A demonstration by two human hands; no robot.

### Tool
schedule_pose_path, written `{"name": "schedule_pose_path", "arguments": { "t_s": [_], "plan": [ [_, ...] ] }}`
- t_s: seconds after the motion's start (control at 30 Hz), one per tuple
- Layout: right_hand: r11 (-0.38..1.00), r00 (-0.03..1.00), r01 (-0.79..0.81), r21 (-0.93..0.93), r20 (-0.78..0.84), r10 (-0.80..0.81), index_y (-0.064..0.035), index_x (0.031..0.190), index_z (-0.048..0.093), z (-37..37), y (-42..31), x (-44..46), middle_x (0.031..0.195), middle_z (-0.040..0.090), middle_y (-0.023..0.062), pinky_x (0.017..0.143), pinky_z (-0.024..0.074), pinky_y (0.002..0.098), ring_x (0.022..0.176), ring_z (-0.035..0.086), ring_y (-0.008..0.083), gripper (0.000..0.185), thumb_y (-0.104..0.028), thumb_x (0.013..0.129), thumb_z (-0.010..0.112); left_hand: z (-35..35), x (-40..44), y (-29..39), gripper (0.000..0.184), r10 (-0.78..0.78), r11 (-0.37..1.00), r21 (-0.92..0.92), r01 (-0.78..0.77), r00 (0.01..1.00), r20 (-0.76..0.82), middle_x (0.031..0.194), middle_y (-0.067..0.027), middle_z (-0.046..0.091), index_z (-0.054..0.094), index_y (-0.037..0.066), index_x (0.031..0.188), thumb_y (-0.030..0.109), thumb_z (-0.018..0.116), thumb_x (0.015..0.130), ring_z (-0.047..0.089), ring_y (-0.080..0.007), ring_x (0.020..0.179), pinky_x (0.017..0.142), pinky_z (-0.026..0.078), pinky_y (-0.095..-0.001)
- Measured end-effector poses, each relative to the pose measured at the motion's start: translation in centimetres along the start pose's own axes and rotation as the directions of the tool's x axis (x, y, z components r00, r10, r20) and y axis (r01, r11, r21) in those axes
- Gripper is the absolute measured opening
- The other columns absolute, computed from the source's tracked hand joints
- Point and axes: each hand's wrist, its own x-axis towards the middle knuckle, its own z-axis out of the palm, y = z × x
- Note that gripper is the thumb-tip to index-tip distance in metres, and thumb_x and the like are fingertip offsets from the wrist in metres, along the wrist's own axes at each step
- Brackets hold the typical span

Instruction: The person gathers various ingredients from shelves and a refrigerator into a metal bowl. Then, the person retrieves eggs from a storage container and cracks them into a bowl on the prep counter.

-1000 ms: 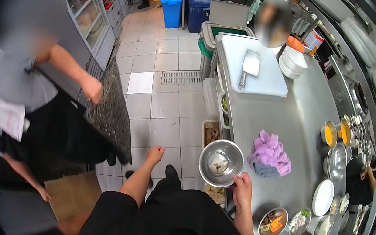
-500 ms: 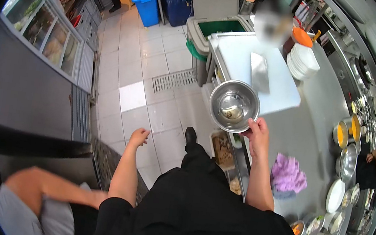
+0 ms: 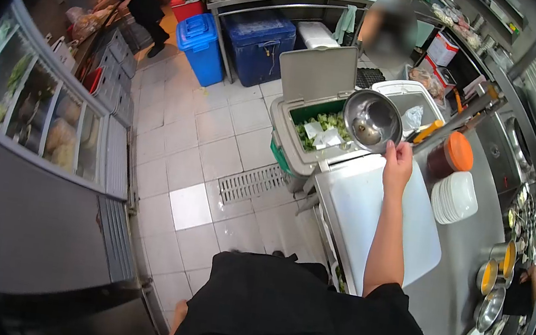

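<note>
Right hand (image 3: 398, 162) has the steel bowl (image 3: 372, 121) by its rim — left hand (image 3: 181, 311) mostly hidden, can't tell its grip.

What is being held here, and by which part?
A metal bowl, held by the right hand at its near rim.

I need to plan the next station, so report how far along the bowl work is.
Looks done: the grey bin is open, its lid raised, greens and white scraps inside.
In hand: the right hand grips the steel bowl by its rim, near the bin.
Left, probably: dealing with what seem small specks in the bowl, then setting it down.
</note>
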Motion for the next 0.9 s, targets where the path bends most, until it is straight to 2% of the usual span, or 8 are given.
{"name": "schedule_pose_path", "arguments": {
  "t_s": [0.07,0.2,0.5,0.57,0.67,0.73,0.83,0.9],
  "plan": [
    [0.76,0.89,0.359,-0.542,-0.049,-0.454,-0.0035,0.084,0.053,3.2,0.4,3.6,0.098,0.064,0.0091,0.077,0.0506,0.0335,0.088,0.063,0.0226,0.018,-0.014,0.092,0.065,-0.9,2.7,1.3,0.035,-0.028,0.998,-0.06,0.029,1.0,0.012,0.072,-0.0139,0.064,0.059,0.002,0.088,0.036,0.055,0.095,0.064,-0.0275,0.052,0.042,0.052,-0.0407],
    [0.595,0.757,0.481,-0.644,-0.037,-0.652,-0.0028,0.087,0.057,9.2,1.8,8.7,0.108,0.062,0.0122,0.084,0.0486,0.037,0.098,0.06,0.0311,0.01,-0.007,0.089,0.065,-7.6,11.9,4.3,0.037,0.02,0.999,-0.048,-0.018,0.999,0.03,0.07,-0.0143,0.063,0.059,0.002,0.085,0.037,0.054,0.095,0.064,-0.0276,0.051,0.042,0.051,-0.0407],
    [0.559,0.755,0.228,-0.797,-0.218,-0.618,0.0003,0.088,0.056,21.2,2.4,9.9,0.105,0.061,0.0144,0.086,0.0475,0.0362,0.099,0.059,0.0303,0.01,-0.007,0.09,0.064,-44.8,42.4,16.6,0.041,-0.11,0.987,-0.111,0.117,0.991,0.072,0.066,-0.015,0.061,0.058,0.001,0.08,0.038,0.052,0.097,0.064,-0.0277,0.051,0.04,0.05,-0.0408],
    [0.593,0.77,0.153,-0.791,-0.281,-0.573,0.0008,0.087,0.056,23.0,4.8,8.6,0.102,0.06,0.0142,0.086,0.0478,0.0364,0.099,0.059,0.0309,0.012,-0.008,0.09,0.064,-53.9,47.8,24.7,0.04,0.017,0.999,0.05,-0.011,0.993,-0.114,0.062,-0.0139,0.06,0.058,0.001,0.082,0.038,0.051,0.097,0.064,-0.0255,0.05,0.038,0.048,-0.0392],
    [0.736,0.819,-0.145,-0.661,-0.497,-0.285,-0.001,0.086,0.054,24.7,10.8,7.3,0.097,0.058,0.0128,0.081,0.0508,0.0363,0.092,0.06,0.028,0.016,-0.012,0.092,0.064,-61.8,54.9,39.8,0.03,0.289,0.946,-0.028,-0.322,0.882,-0.373,0.071,-0.01,0.064,0.062,0.001,0.091,0.031,0.057,0.093,0.062,-0.0205,0.052,0.053,0.051,-0.0327],
    [0.923,0.652,-0.382,0.053,-0.692,0.31,-0.0035,0.09,0.051,26.0,13.9,7.4,0.093,0.057,0.0101,0.078,0.0554,0.0393,0.086,0.063,0.026,0.016,-0.014,0.094,0.062,-63.3,56.8,51.9,0.027,0.409,0.88,-0.095,-0.465,0.844,-0.347,0.077,-0.0084,0.066,0.064,0.001,0.098,0.027,0.06,0.092,0.064,-0.0182,0.06,0.056,0.051,-0.0316],
    [0.818,0.56,-0.078,0.57,-0.653,0.509,-0.0047,0.096,0.048,29.0,16.0,10.1,0.093,0.058,0.0102,0.078,0.0589,0.0449,0.083,0.064,0.0258,0.015,-0.013,0.095,0.06,-61.5,58.4,66.3,0.027,0.606,0.791,-0.009,-0.612,0.785,-0.13,0.082,-0.0066,0.065,0.063,0.004,0.104,0.029,0.059,0.093,0.064,-0.0164,0.064,0.055,0.049,-0.0301],
    [0.754,0.511,0.008,0.657,-0.651,0.561,-0.0026,0.102,0.049,29.6,18.0,13.3,0.096,0.061,0.0132,0.081,0.0589,0.0485,0.084,0.065,0.0282,0.015,-0.011,0.094,0.058,-60.1,59.3,72.8,0.029,0.678,0.733,0.032,-0.679,0.734,0.048,0.08,-0.0075,0.066,0.065,0.003,0.102,0.031,0.062,0.093,0.065,-0.0178,0.064,0.06,0.051,-0.0318]
  ]
}}
